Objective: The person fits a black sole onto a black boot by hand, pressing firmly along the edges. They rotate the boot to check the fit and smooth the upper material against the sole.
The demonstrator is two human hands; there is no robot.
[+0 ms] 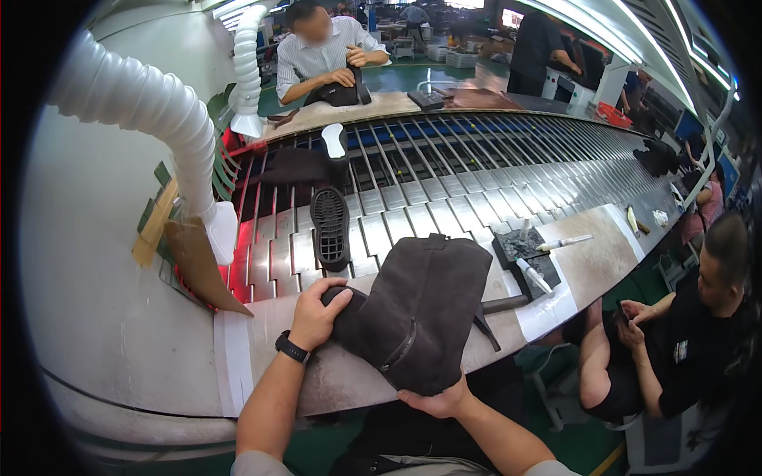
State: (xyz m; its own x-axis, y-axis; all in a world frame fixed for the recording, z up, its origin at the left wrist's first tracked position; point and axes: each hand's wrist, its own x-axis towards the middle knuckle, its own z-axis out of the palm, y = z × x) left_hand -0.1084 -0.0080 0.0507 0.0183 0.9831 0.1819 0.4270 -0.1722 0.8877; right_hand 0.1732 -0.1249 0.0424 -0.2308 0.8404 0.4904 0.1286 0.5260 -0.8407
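A dark brown suede boot with a short zip on its side lies tilted at the near edge of the worktable. My left hand, with a black watch on the wrist, is closed round its toe. Under the heel end, my right hand grips the boot from below, its fingers partly hidden. Just right of the boot lies a hammer, partly covered by it. Beyond my left hand, a black shoe sole with a gridded face rests on the slatted conveyor.
Farther up the conveyor lies another dark boot with a white-patched sole. A dark stone block bears white tubes. White ducts hang at left. A co-worker opposite handles a boot; a person sits at right with a phone.
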